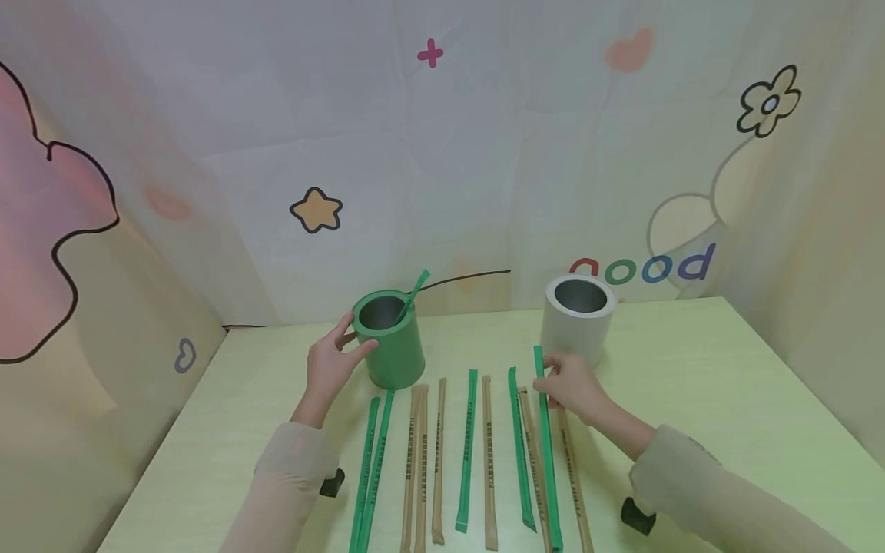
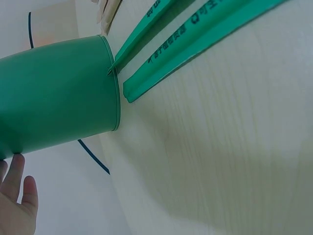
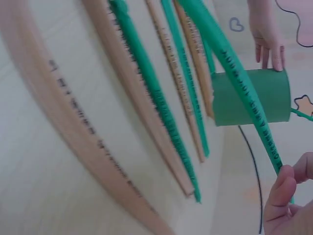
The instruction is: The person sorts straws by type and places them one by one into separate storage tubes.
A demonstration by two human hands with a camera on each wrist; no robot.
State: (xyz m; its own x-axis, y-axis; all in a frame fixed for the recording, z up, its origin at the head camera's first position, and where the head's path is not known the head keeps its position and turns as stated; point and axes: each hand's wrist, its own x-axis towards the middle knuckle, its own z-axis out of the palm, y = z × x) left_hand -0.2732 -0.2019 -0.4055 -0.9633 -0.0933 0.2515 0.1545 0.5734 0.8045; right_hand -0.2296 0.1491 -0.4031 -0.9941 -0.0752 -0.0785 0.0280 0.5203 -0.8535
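A green cylindrical cup (image 1: 397, 357) stands at the back left of the table, with a green paper-wrapped straw (image 1: 417, 288) leaning in it. My left hand (image 1: 335, 365) holds the cup at its left side near the rim, thumb in front. A long green paper-wrapped straw (image 1: 546, 453), printed with dark lettering, is pinched near its upper end by my right hand (image 1: 570, 388); in the right wrist view the straw (image 3: 244, 93) slants up from thumb and fingers. Just behind that hand stands a white cylindrical cup (image 1: 577, 326), its opening showing no straws.
Several brown wrapped straws (image 1: 489, 461) and green wrapped straws (image 1: 466, 453) lie side by side across the table (image 1: 691, 369). A patterned cloth (image 1: 442, 153) hangs behind the table. Dark small pieces (image 1: 638, 516) show beside both forearms.
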